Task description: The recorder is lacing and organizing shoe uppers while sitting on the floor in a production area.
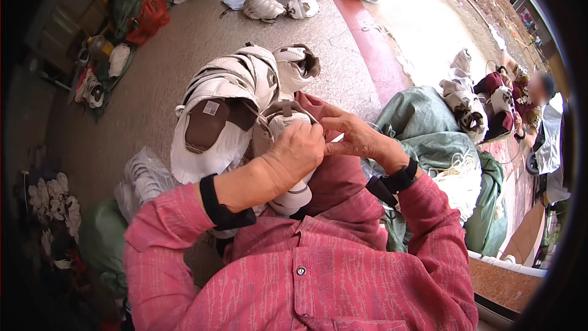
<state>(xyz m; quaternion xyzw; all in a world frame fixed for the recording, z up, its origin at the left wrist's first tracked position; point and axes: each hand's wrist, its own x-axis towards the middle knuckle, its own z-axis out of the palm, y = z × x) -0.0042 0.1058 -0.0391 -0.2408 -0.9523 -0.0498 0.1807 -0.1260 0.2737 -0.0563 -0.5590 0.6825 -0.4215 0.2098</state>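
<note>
A white and beige sneaker (284,121) rests on my lap, its heel opening away from me and its pale sole end (293,198) showing below my wrist. My left hand (299,147) is closed over the sneaker's upper, the fingertips hidden. Right beside it, my right hand (358,139) has thumb and forefinger bent together in a pinch; anything thin between them is too small to make out. Just left of the sneaker leans a row of nested white shoes (236,76), the nearest showing a brown insole (207,124). Another beige sneaker (296,64) stands beyond.
Green sacks (419,113) and a bundle of white laces (459,184) lie on my right. Farther right, a person (533,95) sits by more shoes (465,104). A plastic-wrapped stack (147,175) is at my left. Shoes (263,7) and a red bag (149,18) lie farther off.
</note>
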